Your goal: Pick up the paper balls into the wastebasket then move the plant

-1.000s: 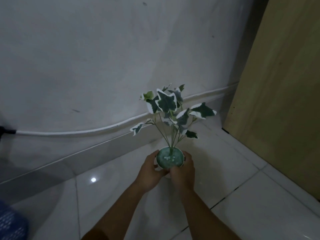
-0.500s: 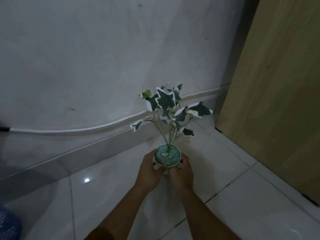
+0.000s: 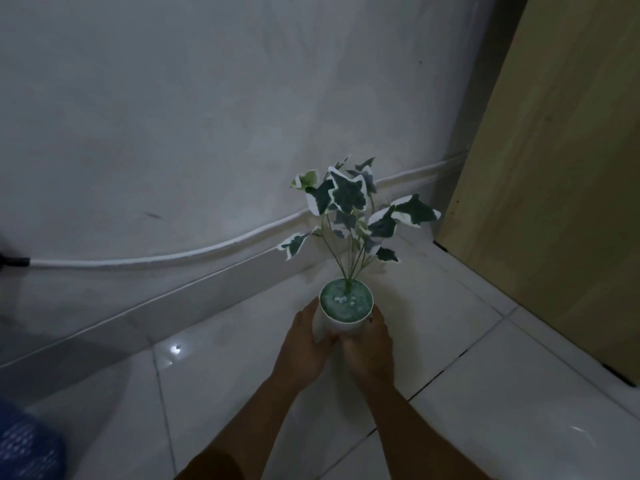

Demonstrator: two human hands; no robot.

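Observation:
A small plant point(image 3: 349, 209) with green, white-edged leaves stands upright in a white pot point(image 3: 341, 323) with green filling on top. My left hand point(image 3: 304, 348) wraps the pot's left side and my right hand point(image 3: 372, 351) wraps its right side, both closed on it. The pot's base is hidden behind my hands, so I cannot tell whether it touches the white floor tiles. No paper balls are in view.
A grey wall point(image 3: 207, 116) with a white cable point(image 3: 194, 252) along its foot runs behind the plant. A wooden panel point(image 3: 561, 185) stands at the right. A blue mesh object point(image 3: 24, 445) shows at the bottom left corner.
Both hands have carried the pot a little farther from me, toward the wall, and the pot sits lower. The grip has not changed.

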